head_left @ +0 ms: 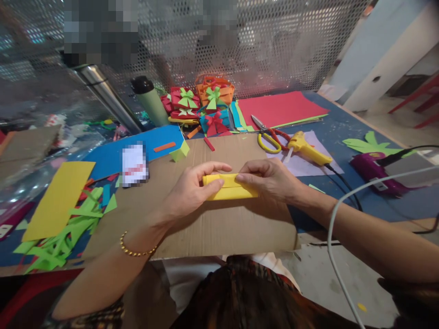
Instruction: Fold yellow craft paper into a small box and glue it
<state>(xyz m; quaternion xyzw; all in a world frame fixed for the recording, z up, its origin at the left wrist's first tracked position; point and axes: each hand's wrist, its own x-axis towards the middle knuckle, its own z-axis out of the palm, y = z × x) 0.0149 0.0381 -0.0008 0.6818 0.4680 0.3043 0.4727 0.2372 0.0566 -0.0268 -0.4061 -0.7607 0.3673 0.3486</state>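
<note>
A folded piece of yellow paper [231, 192] is held between both hands above a brown cardboard sheet [206, 233]. My left hand [194, 185] grips its left end, thumb on the front face and fingers behind. At the right end, my right hand [270, 179] pinches the upper edge with the thumb near the middle. Both hands are closed on the paper, and some fingertips are hidden behind it.
Scissors [268, 137] and a yellow glue gun [305, 148] lie beyond my right hand. Small paper boxes with bows [214, 122] stand at the back. Green paper scraps [73, 233] lie left. A white cable [331, 233] crosses over my right forearm.
</note>
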